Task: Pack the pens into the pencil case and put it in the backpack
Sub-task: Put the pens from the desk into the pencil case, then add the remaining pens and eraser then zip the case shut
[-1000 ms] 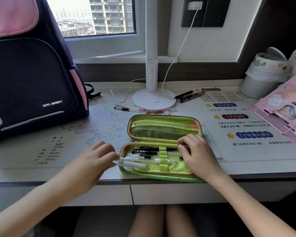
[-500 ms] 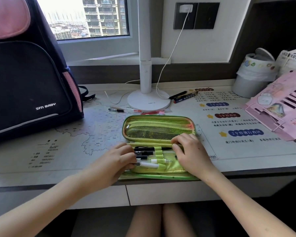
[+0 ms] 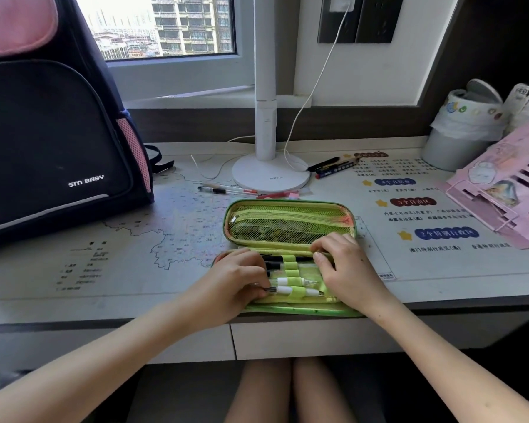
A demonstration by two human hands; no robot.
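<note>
Green pencil case (image 3: 290, 209) lies open at lower centre, where the left hand (image 3: 235, 282) pinches a white pen (image 3: 283, 290) in it and the right hand (image 3: 345, 270) rests curled on its right end, grip unclear.

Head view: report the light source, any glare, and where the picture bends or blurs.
Head view: daylight comes through the window behind the desk; glare washes out the map print at left. Head view: the wide lens bows the desk's front edge and leans the backpack. Head view: pens in the case look sharp; the bottom-left corner smears.
</note>
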